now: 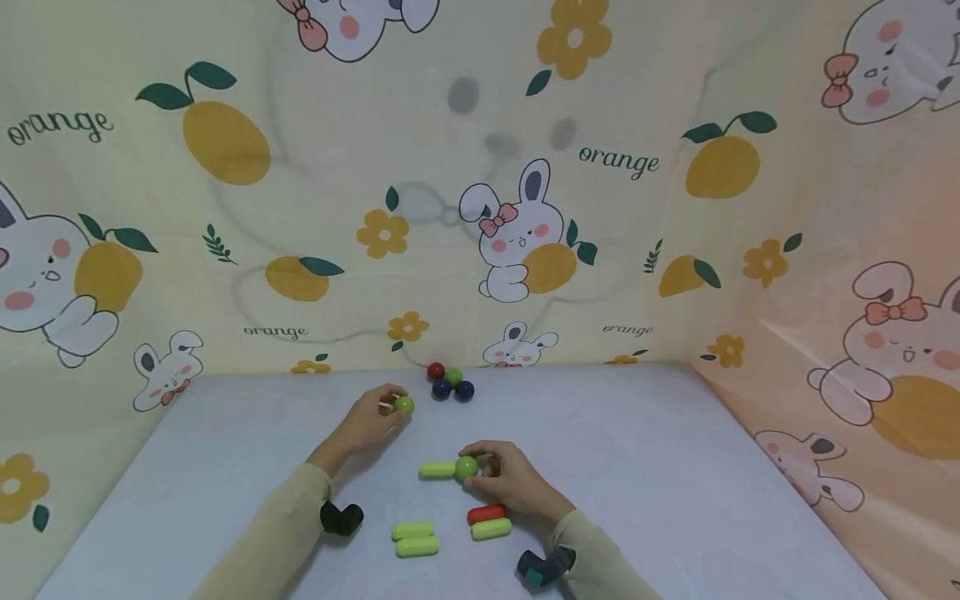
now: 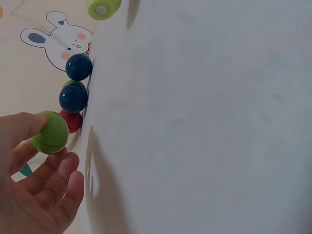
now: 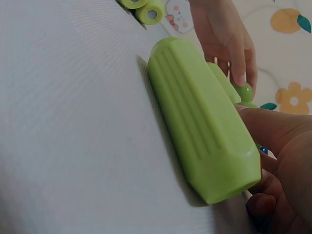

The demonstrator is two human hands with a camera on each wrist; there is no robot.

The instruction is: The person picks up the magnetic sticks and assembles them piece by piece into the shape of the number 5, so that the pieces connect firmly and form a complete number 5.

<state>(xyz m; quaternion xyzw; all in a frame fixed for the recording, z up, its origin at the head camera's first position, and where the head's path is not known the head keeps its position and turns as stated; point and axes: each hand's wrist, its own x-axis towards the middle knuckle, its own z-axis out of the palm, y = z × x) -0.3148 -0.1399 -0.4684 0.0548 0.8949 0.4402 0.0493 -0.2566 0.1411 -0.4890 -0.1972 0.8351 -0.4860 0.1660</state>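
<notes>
1. Nearest the camera, the left sleeve fills the lower left, the forearm slanting forward and rightward above the counter, with a dark wrist mount on it.
2. The left hand reaches farther forward than the right, pinching a light-green ball between thumb and fingers; the left wrist view shows the remaining fingers loosely bent and the ball raised off the surface.
3. Two paired green sticks lie side by side, close to the viewer.
4. Beyond them, a single green stick points rightward, its end against the gripped green ball.
5. At the back, near the left hand, a cluster holds a red ball, another green ball and two dark blue balls.
6. A red stick lies touching a parallel green stick, just on the near side of the right hand.
7. The right hand comes in from the right, forefinger on the far side of the gripped green ball, thumb on the near side.
8. The right sleeve angles forward and leftward.
</notes>
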